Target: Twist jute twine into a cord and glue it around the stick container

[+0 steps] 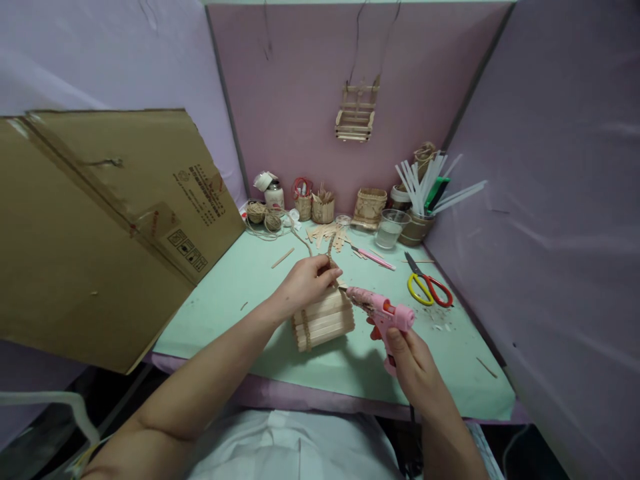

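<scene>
A small box made of pale wooden craft sticks (327,317) sits tilted on the green tabletop, with a strip of twine (306,330) running down its left side. Over its top edge, my left hand (307,283) is closed in a pinch on braided twine (331,245), whose ends rise behind the fingers. What lies directly under those fingertips is hidden. My right hand (407,353) grips a pink hot glue gun (383,313) by its handle. The gun's nozzle points left and meets the box's upper right edge, close to my left fingertips.
Scissors (429,287) and a pink craft knife (375,259) lie beyond the box. Loose wooden sticks (327,235), a cup of liquid (391,230), a pot of glue sticks (417,227) and twine balls (265,215) line the back. Cardboard (125,233) leans at left.
</scene>
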Motion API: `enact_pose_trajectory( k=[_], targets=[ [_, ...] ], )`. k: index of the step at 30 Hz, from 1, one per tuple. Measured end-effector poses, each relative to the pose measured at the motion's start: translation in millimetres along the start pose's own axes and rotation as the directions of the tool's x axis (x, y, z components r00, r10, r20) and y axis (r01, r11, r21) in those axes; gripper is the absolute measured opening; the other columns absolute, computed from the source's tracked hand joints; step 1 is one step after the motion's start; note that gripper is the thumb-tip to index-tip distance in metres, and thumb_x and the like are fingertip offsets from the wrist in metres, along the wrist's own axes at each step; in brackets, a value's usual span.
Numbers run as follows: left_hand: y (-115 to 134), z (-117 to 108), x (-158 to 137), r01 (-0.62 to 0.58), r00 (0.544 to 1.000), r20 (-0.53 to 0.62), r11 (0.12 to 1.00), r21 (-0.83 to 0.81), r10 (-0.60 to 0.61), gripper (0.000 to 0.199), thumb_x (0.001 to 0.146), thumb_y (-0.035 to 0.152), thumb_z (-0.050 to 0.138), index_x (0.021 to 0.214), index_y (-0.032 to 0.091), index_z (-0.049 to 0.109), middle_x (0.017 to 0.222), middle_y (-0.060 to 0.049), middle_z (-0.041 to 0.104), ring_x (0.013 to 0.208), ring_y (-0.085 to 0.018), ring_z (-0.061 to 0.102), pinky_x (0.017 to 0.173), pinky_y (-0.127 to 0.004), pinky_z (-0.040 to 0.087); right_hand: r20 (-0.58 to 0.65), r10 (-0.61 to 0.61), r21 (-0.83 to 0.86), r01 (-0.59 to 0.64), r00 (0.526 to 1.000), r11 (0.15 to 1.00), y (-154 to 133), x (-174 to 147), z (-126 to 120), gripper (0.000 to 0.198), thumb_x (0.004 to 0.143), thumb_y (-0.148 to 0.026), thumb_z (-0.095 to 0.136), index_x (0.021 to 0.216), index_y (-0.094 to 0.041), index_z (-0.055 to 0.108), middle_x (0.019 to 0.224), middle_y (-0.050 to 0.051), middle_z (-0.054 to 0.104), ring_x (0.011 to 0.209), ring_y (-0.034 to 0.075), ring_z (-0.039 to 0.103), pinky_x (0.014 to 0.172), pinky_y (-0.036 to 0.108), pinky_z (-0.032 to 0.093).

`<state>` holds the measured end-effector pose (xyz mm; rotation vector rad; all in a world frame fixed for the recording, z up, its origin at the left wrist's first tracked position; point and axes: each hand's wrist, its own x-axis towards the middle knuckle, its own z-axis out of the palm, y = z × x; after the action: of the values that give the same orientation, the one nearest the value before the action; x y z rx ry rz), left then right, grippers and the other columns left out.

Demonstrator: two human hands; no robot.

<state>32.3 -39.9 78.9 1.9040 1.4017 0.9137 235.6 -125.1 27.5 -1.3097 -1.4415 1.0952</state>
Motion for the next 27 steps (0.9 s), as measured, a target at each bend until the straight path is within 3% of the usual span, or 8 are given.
enact_pose_trajectory(
  k=[12,27],
  targets=[
    [-0.1,0.5,1.2,0.006,1.0,0.006,1.0,-0.022,-0.006,0.023,0.082,0.038,0.051,0.078,0.018,0.062,0.075,-0.002,0.067,0.074,-0.016,0.061,0.07,-0.027,0.045,0.016,0.007,0.02,-0.007,1.0,1.0,-0.6,1.2,-0.1,0.052,0.083,-0.066,0.042,0.084,-0.016,0.059,0.06,-0.002,0.044,0.048,0.011,0.04,0.041,0.022,0.038],
    [-1.1,-0.1,2.6,0.009,1.0,-0.004,1.0,0.005,-0.009,0.023,0.082,0.038,0.051,0.078,0.017,0.061,0.075,-0.002,0.068,0.074,-0.016,0.061,0.069,-0.026,0.045,0.023,0.041,0.034,-0.041,0.999,0.999,0.6,-4.6,-1.0,0.053,0.084,-0.064,0.042,0.095,-0.016,0.059,0.063,-0.002,0.046,0.049,0.01,0.04,0.042,0.022,0.037]
  ],
)
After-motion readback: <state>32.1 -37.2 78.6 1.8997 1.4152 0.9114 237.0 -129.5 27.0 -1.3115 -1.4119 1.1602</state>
